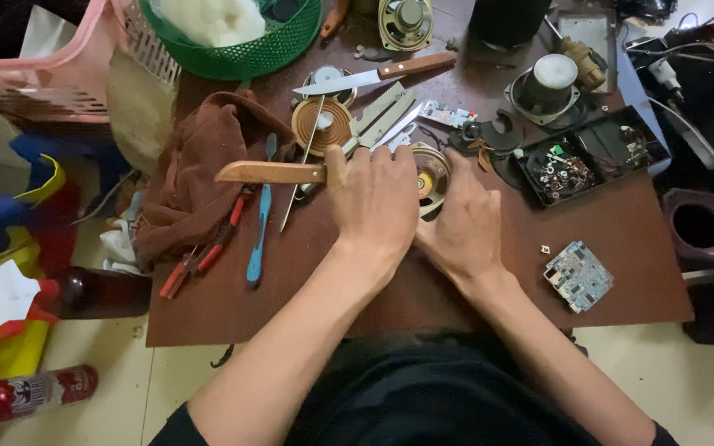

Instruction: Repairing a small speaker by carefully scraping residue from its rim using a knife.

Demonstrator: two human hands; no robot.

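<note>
While the left hand (376,202) grips a wooden-handled tool (270,172), the right hand (463,223) apparently steadies a speaker (431,175) mid-table (621,248); firm bracing helps.

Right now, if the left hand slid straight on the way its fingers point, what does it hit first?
Probably the serrated metal strips, just beyond the left hand. The coil disc lies slightly aside. Depth is unclear; the hand may pass above them.

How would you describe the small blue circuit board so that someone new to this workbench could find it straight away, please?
Start at the brown table and go to its near right corner, beyond the person's right hand. The blue circuit board lies there flat and alone. Unlike the black open case of parts farther back, it is pale blue, squarish and bare.
</note>
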